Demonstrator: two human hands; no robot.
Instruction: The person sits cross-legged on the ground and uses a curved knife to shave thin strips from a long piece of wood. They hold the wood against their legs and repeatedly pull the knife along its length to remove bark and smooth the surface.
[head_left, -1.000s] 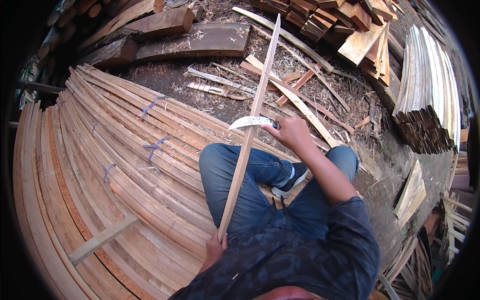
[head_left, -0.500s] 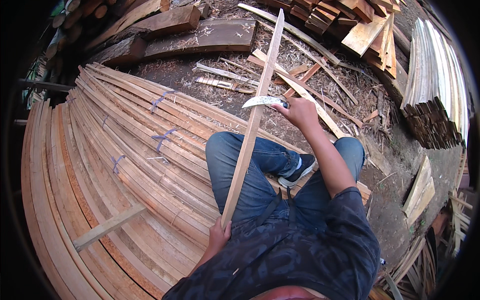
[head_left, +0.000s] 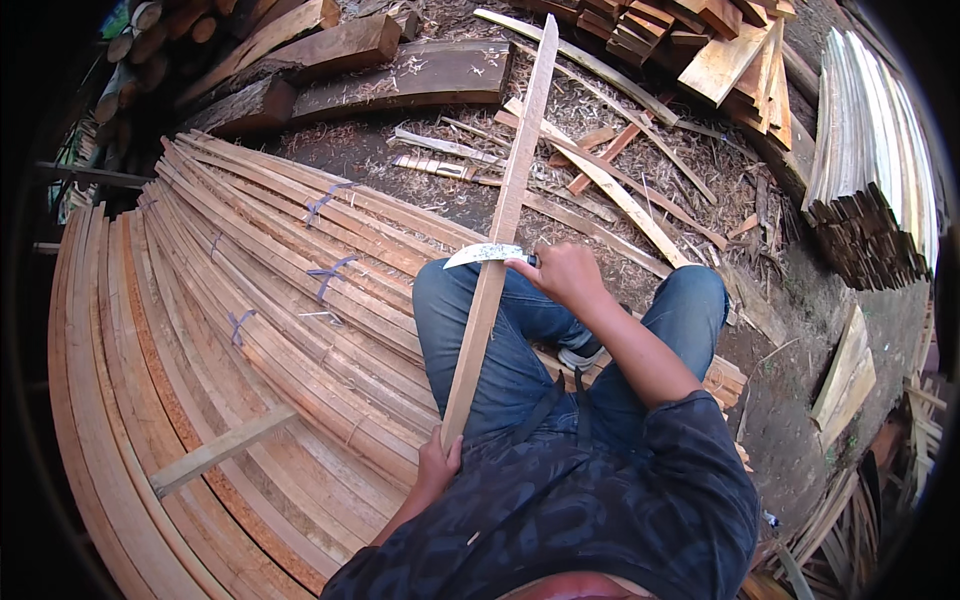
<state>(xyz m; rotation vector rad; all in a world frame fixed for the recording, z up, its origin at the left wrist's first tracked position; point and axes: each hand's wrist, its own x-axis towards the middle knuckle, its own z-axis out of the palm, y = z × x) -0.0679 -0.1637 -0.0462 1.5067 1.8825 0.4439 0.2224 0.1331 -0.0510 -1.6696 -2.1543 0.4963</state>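
A long wooden strip (head_left: 508, 190) slants up and away from my lap, its far end over the littered ground. Low at its near end, beside my waist, my left hand (head_left: 438, 464) is closed round it. My right hand (head_left: 566, 273) grips the handle of a curved knife (head_left: 483, 255), mostly hidden by the fingers. The knife's pale, speckled blade lies across the strip above my left thigh, its tip pointing left.
Many long strips (head_left: 250, 320) lie side by side at the left, some tied with purple bands (head_left: 328, 275). A short crosspiece (head_left: 222, 450) rests over them. Offcuts and shavings cover the ground ahead. A stack of pale slats (head_left: 868, 170) stands at the right, thick timbers (head_left: 400, 80) at the back.
My right hand has drawn the knife toward me along the strip. The strip's far end has shifted slightly left. My left hand keeps its hold at the near end.
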